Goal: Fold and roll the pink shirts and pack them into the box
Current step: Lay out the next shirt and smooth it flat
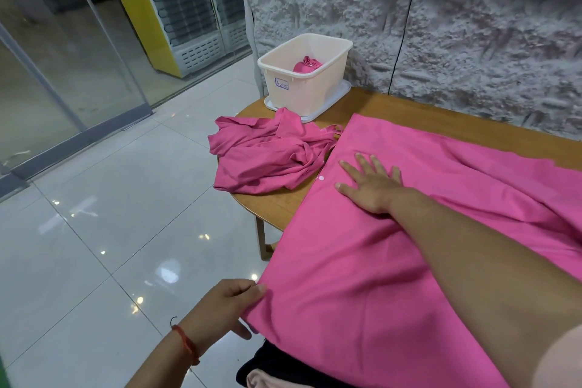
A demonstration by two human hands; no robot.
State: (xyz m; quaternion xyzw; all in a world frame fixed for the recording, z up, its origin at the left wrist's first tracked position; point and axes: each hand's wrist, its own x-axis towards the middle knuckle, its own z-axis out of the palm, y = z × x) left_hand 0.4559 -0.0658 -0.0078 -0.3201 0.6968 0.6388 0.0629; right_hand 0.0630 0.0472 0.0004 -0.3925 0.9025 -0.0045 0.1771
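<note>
1. While the right hand (371,186) lies flat, fingers spread, on the large bright-pink smooth cloth shirt (362,277), the left hand (226,305) pinches that shirt's near corner, which overhangs the rounded wooden tabletop (277,208).
2. Risk: cloth hangs past the edge beside the left hand. If the pinch loosens, the limp fabric could slide floorward and spoil the fold.
3. Risk: pulling without the right palm's pressure may drag creases across the panel.
4. Beyond the right fingertips lies a crumpled heap of soft pink shirts (264,161). Farther off stands the cream rectangular plastic box (302,88), rigid and glossy, holding one rolled pink shirt (307,65).
</note>
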